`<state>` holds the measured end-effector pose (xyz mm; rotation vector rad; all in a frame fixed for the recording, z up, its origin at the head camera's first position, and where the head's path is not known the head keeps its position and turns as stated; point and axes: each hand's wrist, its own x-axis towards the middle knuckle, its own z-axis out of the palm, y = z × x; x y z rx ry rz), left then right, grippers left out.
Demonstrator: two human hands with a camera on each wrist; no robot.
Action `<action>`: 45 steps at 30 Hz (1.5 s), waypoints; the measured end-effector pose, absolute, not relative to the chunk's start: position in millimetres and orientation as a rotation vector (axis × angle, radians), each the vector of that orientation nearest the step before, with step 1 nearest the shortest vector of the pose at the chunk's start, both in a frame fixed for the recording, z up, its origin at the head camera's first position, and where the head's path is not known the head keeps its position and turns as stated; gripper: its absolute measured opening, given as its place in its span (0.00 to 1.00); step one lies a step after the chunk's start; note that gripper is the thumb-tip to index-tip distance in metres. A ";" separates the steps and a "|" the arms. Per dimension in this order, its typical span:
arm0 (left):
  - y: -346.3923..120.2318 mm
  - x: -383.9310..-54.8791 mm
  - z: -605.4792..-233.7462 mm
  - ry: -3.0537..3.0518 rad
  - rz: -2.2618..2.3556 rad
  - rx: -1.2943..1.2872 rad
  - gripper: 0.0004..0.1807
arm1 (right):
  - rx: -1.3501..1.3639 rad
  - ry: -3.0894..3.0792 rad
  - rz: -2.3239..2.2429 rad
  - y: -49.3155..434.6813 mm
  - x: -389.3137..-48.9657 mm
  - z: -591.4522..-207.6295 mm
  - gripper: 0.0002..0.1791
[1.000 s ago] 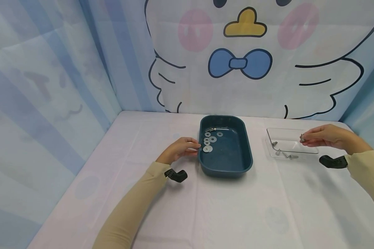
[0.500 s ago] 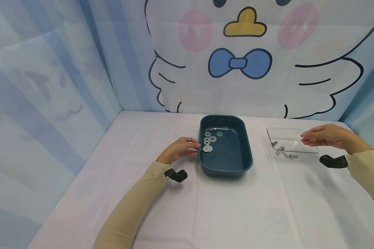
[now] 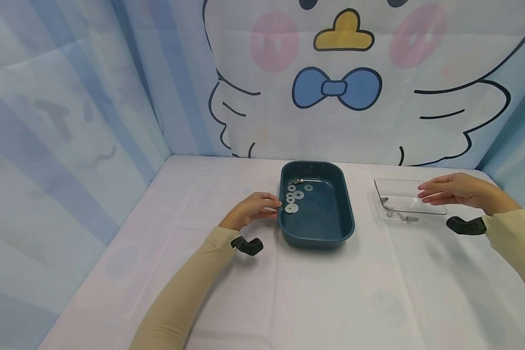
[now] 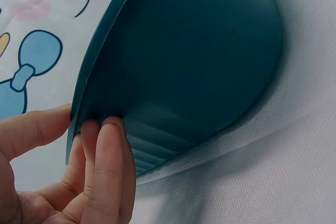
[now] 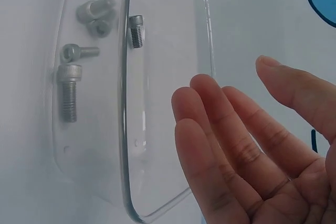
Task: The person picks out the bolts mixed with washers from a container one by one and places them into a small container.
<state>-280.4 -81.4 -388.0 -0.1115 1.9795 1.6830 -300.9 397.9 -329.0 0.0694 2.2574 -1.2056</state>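
My left hand (image 3: pixel 257 207) is gripping the side of the dark blue-green tray (image 3: pixel 328 214): my thumb is pressing on the rim and my fingers are curling beneath it, against the outer wall. The tray is sitting upright on the tabletop (image 3: pixel 328 301), between my two hands. Inside it, pale flat washers (image 3: pixel 299 195) are lying in a cluster along the left side, some overlapping. A slim metal piece (image 3: pixel 295 182) is lying near the far end, probably a screw, though it is too small for me to be sure.

My right hand (image 3: pixel 459 190) is hovering over the right part of a clear box (image 5: pixel 125 103), fingers stretching out loosely, thumb standing well apart, and it is holding nothing. Several socket-head bolts (image 5: pixel 69 93) are lying in that box, most of them showing through its clear wall. Behind the tabletop, a cloth backdrop (image 3: pixel 455 131) is hanging, showing a blue bow tie (image 3: pixel 337 88).
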 end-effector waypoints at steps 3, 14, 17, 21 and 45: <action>-81.6 -280.7 -388.2 1.979 1.682 -0.113 0.14 | 0.043 2.250 -1.205 394.4 -302.6 -327.9 0.06; -81.6 -280.7 -387.9 1.977 1.676 -0.127 0.14 | -0.188 2.224 -1.229 369.3 -299.8 -313.3 0.15; -81.5 -280.6 -387.7 1.977 1.680 -0.123 0.14 | -0.236 2.245 -1.235 359.1 -297.8 -309.4 0.14; -81.3 -280.4 -388.0 1.981 1.684 -0.120 0.13 | -0.266 2.304 -1.221 344.1 -295.6 -305.2 0.10; -81.4 -281.7 -388.3 1.957 1.692 -0.127 0.15 | -0.299 2.360 -1.276 239.0 -317.5 -297.3 0.27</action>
